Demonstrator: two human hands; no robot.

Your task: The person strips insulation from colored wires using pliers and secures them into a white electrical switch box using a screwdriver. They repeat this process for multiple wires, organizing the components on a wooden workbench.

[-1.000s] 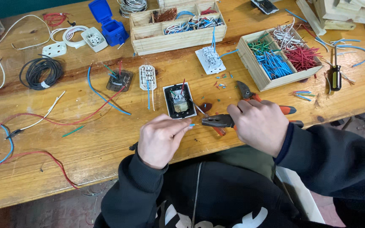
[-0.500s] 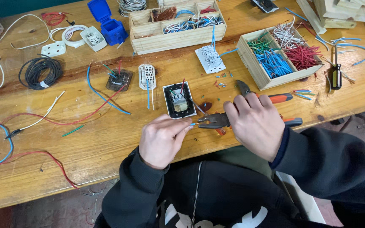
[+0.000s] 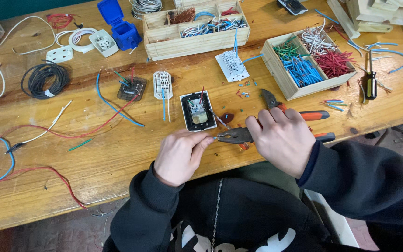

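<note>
At the near edge of the wooden table (image 3: 117, 158), the left hand (image 3: 179, 156) pinches a short blue wire (image 3: 214, 138) between thumb and fingertips, the rest of the fingers curled in. The right hand (image 3: 283, 140) is clenched around the handles of a pair of pliers (image 3: 236, 135), whose dark nose meets the end of that wire just beside the left thumb; whether the nose is fully closed on the wire is too small to tell. Just beyond the hands, a black-framed switch (image 3: 198, 111) lies face up with thin wires standing out of it. A second pair of pliers with orange and black handles (image 3: 299, 112) lies on the table behind the right hand. Left of the switch lie a white socket insert (image 3: 163, 85) and a dark square part (image 3: 131, 88), with blue and red wires trailing toward the left edge. A black coil of cable (image 3: 45, 79) sits farther left. Toward the right edge, a wooden tray (image 3: 286, 87) holds cut wire pieces sorted by colour: green, blue, red and white. A black screwdriver (image 3: 371, 81) lies beside it. Along the far edge, a longer wooden box (image 3: 197, 44) with compartments holds blue, white, red and copper-coloured wire, and a blue plastic box (image 3: 120, 25) stands open at its left.
</note>
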